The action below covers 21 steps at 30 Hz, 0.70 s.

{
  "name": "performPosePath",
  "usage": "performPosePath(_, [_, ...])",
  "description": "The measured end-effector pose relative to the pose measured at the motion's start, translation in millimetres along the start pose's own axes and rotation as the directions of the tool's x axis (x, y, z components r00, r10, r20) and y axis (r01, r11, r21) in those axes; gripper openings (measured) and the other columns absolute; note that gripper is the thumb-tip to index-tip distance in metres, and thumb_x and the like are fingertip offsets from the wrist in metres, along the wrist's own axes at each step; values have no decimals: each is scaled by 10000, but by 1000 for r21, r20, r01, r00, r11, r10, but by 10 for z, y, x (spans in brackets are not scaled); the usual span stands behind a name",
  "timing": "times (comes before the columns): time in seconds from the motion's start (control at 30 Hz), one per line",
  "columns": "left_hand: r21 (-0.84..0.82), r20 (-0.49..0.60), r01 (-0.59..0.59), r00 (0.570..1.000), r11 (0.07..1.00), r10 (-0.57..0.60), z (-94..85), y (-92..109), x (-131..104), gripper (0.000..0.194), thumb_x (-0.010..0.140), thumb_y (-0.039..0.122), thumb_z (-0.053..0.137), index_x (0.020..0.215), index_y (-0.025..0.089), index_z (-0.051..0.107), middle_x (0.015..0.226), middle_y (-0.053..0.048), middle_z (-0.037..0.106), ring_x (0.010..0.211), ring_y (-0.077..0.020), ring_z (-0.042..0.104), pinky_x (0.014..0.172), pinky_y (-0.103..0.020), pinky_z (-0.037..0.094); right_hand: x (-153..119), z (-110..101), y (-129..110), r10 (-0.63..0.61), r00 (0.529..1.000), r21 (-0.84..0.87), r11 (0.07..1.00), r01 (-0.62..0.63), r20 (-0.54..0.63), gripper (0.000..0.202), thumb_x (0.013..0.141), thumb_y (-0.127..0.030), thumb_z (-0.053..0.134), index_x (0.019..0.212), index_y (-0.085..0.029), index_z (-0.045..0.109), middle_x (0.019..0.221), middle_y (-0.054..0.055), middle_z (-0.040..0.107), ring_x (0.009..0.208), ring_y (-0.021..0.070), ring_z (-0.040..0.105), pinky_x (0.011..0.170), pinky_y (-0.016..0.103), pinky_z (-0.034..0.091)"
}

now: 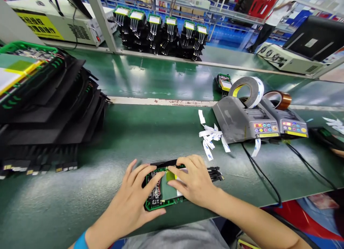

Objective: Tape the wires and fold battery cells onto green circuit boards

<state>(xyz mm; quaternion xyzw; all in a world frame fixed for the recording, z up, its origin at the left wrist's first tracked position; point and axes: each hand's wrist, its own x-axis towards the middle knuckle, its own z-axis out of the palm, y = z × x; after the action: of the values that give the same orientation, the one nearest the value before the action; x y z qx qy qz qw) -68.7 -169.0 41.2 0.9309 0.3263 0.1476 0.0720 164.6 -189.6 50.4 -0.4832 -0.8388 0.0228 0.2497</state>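
Observation:
An open power bank casing with a green rim lies on the green bench before me. It shows a circuit board at its left end and a flat battery pack with a yellow-green tape patch. My left hand grips the casing's left end, thumb along the near edge and fingers over the far side. My right hand is curled over the right half, thumb and forefinger touching down around the tape patch. Beneath its palm, details are hidden. Short black cables with USB plugs stick out to the right.
Stacked similar casings fill the left. White tape strips lie beside a grey tape dispenser; a second dispenser adjoins it. More casings stand on the back ledge. A person stands beyond; another's hand shows at right.

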Motion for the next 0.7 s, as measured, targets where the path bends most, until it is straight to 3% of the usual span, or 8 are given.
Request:
performPosePath(0.27, [-1, -11, 8, 1000, 1000, -8, -23, 12, 29, 704, 734, 526, 678, 1335, 225, 468, 1204, -125, 505, 1168, -331, 465, 1097, -624, 259, -9, 43, 10, -53, 998, 51, 997, 54, -19, 201, 923, -290, 575, 1067, -159, 623, 938, 59, 656, 846, 193, 531, 733, 359, 384])
performPosePath(0.53, [7, 8, 9, 1000, 1000, -9, -67, 43, 47, 675, 733, 500, 686, 1307, 202, 491, 1218, -133, 475, 1185, -335, 455, 1114, -625, 217, 70, 53, 20, 33, 996, 82, 996, -40, 82, 193, 903, -315, 554, 949, -143, 630, 984, 111, 602, 885, 234, 494, 764, 382, 419])
performPosePath(0.7, [29, 51, -66, 997, 997, 64, -128, 88, 165, 745, 764, 542, 644, 1384, 198, 413, 1297, -139, 475, 1238, -337, 435, 1130, -618, 182, 75, 52, 13, 53, 994, 88, 994, -61, 95, 187, 875, -305, 565, 953, -138, 601, 1057, 132, 588, 949, 251, 500, 807, 405, 439])
